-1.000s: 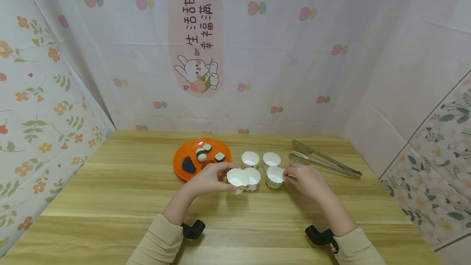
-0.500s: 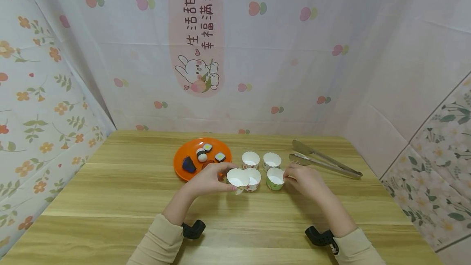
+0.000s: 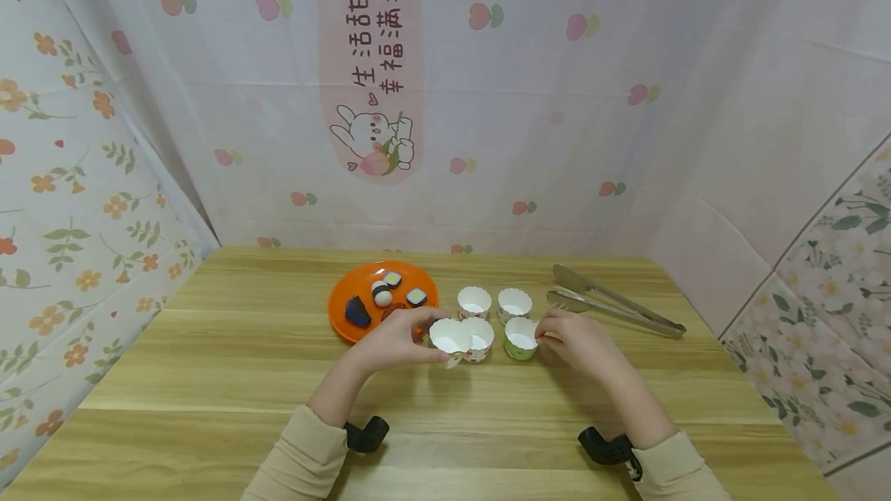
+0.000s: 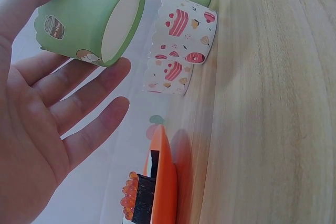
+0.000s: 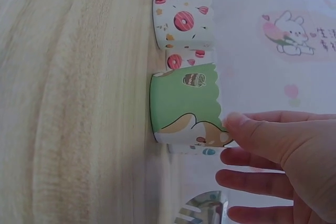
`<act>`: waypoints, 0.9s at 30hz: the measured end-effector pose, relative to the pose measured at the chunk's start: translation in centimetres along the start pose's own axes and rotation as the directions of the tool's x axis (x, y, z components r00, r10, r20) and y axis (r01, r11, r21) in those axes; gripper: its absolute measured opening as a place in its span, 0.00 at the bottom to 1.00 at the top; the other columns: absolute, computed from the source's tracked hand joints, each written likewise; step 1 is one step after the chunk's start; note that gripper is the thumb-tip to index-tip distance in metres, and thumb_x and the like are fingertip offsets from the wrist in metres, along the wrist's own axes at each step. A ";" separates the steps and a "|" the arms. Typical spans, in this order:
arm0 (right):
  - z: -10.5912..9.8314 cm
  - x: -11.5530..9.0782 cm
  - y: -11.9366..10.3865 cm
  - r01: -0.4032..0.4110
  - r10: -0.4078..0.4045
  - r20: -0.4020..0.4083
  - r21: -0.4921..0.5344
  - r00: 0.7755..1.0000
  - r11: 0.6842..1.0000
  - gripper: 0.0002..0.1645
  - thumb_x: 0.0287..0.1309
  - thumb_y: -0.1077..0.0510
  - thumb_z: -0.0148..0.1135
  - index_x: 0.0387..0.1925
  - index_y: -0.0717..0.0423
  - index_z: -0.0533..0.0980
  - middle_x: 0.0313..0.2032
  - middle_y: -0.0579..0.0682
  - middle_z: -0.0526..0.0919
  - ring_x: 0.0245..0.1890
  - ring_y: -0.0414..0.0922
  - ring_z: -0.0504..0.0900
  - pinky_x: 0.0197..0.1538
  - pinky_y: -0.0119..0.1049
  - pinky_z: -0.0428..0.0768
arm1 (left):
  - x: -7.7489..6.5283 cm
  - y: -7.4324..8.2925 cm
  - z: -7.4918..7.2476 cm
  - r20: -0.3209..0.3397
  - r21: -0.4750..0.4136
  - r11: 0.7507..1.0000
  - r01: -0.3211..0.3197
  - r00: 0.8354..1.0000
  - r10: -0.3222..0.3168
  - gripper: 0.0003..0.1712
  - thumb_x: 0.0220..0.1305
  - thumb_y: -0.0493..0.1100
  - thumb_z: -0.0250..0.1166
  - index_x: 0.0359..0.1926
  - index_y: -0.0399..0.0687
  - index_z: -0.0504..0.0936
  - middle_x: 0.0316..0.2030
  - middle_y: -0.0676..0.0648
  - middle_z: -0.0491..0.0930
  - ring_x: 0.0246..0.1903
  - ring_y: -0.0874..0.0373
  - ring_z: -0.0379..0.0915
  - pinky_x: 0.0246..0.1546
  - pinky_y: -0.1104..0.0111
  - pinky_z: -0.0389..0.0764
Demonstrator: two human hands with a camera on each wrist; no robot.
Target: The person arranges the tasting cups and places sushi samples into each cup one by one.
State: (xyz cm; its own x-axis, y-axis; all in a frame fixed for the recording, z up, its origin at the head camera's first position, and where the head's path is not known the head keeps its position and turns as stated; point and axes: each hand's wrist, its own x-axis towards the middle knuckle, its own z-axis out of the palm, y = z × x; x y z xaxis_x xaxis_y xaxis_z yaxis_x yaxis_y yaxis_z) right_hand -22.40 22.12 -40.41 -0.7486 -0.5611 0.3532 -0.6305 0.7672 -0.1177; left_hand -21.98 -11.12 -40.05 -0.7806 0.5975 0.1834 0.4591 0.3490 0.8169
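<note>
My left hand [image 3: 393, 340] holds a green paper baking cup [image 4: 79, 22] between thumb and fingers, raised off the table. In the head view this cup overlaps a white cup with cake and donut prints [image 3: 480, 350]. With thumb and fingertip, my right hand [image 3: 579, 339] pinches the scalloped rim of another green baking cup [image 5: 184, 103], which stands upright on the table. Behind these are two more paper cups, a back left one [image 3: 473, 302] and a back right one [image 3: 514, 305]. The cups' insides that show in the head view look white and bare.
An orange plate [image 3: 341, 292] left of the cups bears several toy sushi pieces, among them a dark triangular one [image 3: 357, 311] and a roe-topped one [image 4: 137, 198]. Metal tongs [image 3: 619, 304] lie at the back right. A patterned curtain [image 3: 557, 138] hangs behind the wooden table [image 3: 480, 424].
The green cup at my right hand has shifted slightly toward the front of the table. My left hand and its cup have stayed in place.
</note>
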 end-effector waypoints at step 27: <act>-0.9 0.4 -0.5 0.030 -0.033 -0.074 -0.038 0.997 0.999 0.08 0.48 0.60 0.74 0.32 0.51 0.82 0.36 0.44 0.81 0.30 0.41 0.81 0.26 0.34 0.76 | 0.1 0.0 0.1 0.003 0.014 1.000 0.001 1.000 -0.001 0.30 0.52 0.47 0.74 0.57 0.49 0.76 0.40 0.58 0.79 0.40 0.52 0.73 0.38 0.61 0.77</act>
State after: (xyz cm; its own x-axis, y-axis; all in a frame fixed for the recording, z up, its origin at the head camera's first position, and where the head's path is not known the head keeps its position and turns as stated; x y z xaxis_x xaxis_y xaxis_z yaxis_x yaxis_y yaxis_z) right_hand -22.14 21.79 -39.36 -0.7103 -0.5612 0.4249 -0.6444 0.7613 -0.0717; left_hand -22.04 -10.99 -40.12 -0.7796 0.5994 0.1813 0.4645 0.3592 0.8094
